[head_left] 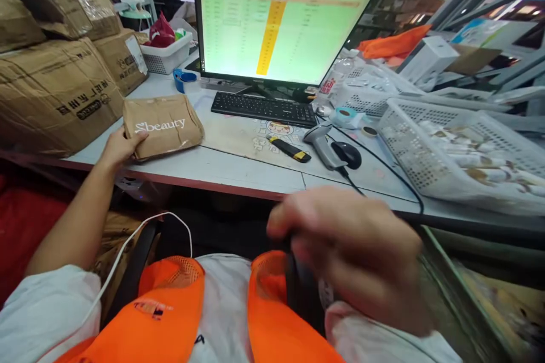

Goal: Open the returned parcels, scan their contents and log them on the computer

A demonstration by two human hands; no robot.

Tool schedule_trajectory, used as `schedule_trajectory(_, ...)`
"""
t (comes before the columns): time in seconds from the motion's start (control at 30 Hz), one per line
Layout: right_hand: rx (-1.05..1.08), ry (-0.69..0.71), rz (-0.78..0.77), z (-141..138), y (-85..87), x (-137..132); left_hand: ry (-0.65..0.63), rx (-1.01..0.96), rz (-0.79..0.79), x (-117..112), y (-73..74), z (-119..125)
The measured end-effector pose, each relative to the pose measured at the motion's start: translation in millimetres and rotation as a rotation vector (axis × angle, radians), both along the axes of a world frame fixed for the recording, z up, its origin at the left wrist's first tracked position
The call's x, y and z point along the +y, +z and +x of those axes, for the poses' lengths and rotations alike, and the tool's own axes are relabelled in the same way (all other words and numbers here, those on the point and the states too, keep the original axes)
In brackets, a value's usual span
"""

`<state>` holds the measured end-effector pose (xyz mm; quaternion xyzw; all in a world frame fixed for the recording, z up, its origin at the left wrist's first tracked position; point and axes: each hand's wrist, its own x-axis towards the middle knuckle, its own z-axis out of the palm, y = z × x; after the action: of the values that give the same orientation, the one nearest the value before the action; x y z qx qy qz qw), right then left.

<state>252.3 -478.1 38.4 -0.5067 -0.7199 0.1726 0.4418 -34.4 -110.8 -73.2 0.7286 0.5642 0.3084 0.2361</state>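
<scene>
My left hand (117, 147) is closed on the left edge of a small, creased brown cardboard box (164, 139) printed with "beauty" in white. The box lies on the table with its printed face up. In front of my orange vest, my right hand (349, 244) hangs near the table's front edge, smeared by motion. Its fingers look curled, but I cannot tell whether anything is in them. Beyond it on the table lie a black and yellow utility knife (289, 149), a grey barcode scanner (322, 147) and a black mouse (347, 154).
A monitor (238, 28) stands behind a black keyboard (261, 109). Large cartons (55, 96) are stacked at left. At right, a white basket (402, 142) holds several wrapped items. The scanner's cable (383, 160) crosses the table. A blue tape roll (185, 80) sits left of the keyboard.
</scene>
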Motion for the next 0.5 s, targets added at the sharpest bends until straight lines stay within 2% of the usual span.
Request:
schedule_trajectory(0.03,-0.036,-0.103,0.036,23,-9.4,13,0.0,0.013,0.07,-9,-1.6,0)
schedule_trajectory(0.1,-0.127,-0.469,0.038,79,-34.2,43,-0.002,0.013,0.271,-27,-7.8,1)
schedule_trajectory(0.17,-0.267,-0.77,-0.067,134,-63.8,71,-0.011,-0.011,0.484,-45,-19.1,2)
schedule_trajectory(0.2,-0.346,-0.875,-0.142,158,-78.5,81,-0.022,-0.018,0.584,-53,-26.7,2)
schedule_trajectory(0.27,-0.475,-0.998,-0.28,192,-103.7,94,-0.068,0.004,0.733,-70,-44.4,1)
schedule_trajectory(0.33,-0.546,-1.05,-0.393,208,-120.1,97,-0.155,0.029,0.786,-86,-61.9,-1)
schedule_trajectory(0.4,-0.572,-1.087,-0.44,211,-127.0,97,-0.225,0.027,0.763,-101,-74.1,-2)
schedule_trajectory(0.5,-0.572,-1.161,-0.459,212,-125.5,99,-0.305,0.088,0.682,-119,-77.7,2)
